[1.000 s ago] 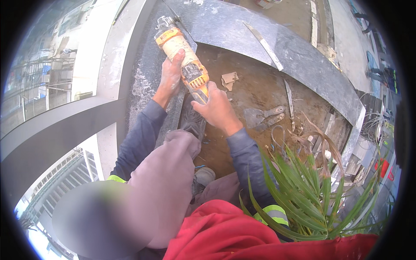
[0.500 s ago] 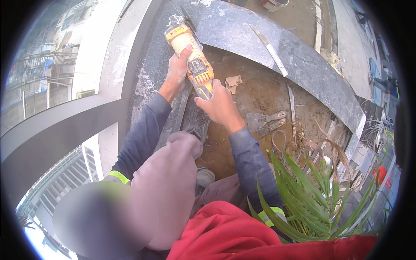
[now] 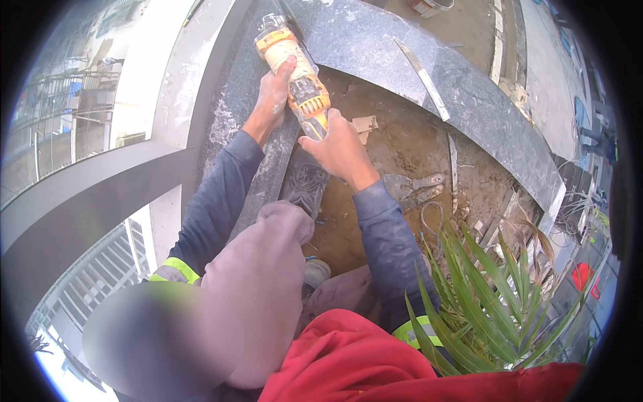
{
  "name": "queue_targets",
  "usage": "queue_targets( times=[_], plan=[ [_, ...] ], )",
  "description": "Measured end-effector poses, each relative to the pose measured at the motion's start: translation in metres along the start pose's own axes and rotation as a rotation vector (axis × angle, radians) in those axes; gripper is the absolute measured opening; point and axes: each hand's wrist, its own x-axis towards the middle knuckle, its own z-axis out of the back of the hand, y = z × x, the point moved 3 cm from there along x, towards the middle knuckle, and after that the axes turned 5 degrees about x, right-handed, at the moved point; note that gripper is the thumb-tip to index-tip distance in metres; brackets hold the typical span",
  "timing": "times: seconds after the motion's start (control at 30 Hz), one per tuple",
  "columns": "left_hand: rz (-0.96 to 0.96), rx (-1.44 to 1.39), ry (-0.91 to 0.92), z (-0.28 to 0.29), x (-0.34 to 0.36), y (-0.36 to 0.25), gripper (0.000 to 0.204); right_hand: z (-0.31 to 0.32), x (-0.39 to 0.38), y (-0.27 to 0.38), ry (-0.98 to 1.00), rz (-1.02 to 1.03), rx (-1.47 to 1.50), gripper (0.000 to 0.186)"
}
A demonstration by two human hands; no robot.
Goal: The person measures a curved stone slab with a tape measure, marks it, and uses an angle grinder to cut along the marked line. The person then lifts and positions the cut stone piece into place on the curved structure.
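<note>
1. Carries dark lettering on the orange collar (image 3: pixel 274 38) of the grinder (image 3: pixel 309 90), just behind the metal head.
2. Grips the grinder's taped barrel with the left hand (image 3: pixel 272 95), thumb over the top, other fingers mostly hidden beneath.
3. Clasps the rear handle with the right hand (image 3: pixel 340 149), fingers curled around it.
4. Points away over the grey slab (image 3: pixel 375 47), dark disc (image 3: pixel 295 27) edge-on; cannot tell whether touching.
5. Includes torn cardboard (image 3: pixel 365 125) near the right hand.

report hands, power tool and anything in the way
Left hand round yellow power tool, right hand on its rear end. Tool head over grey surface. Pale strip lies there, apart from tool.
</note>
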Motion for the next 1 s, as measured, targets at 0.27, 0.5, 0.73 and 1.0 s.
queue_targets(
  times=[0.27, 0.5, 0.73, 1.0],
  plan=[
    [0.024, 0.003, 0.024, -0.001, -0.004, -0.002, 0.051, -0.002, 0.001, -0.004, -0.008, 0.009, -0.002, 0.051],
    [0.063, 0.042, 0.0, -0.001, -0.008, 0.004, 0.052, -0.001, -0.007, -0.004, -0.011, -0.026, -0.006, 0.051],
    [0.075, 0.041, 0.014, -0.005, -0.017, 0.007, 0.053, 0.002, -0.014, -0.006, -0.016, 0.005, -0.057, 0.05],
    [0.075, 0.071, 0.015, -0.01, -0.026, 0.008, 0.056, 0.002, -0.02, -0.014, -0.01, -0.022, -0.056, 0.053]
  ],
)
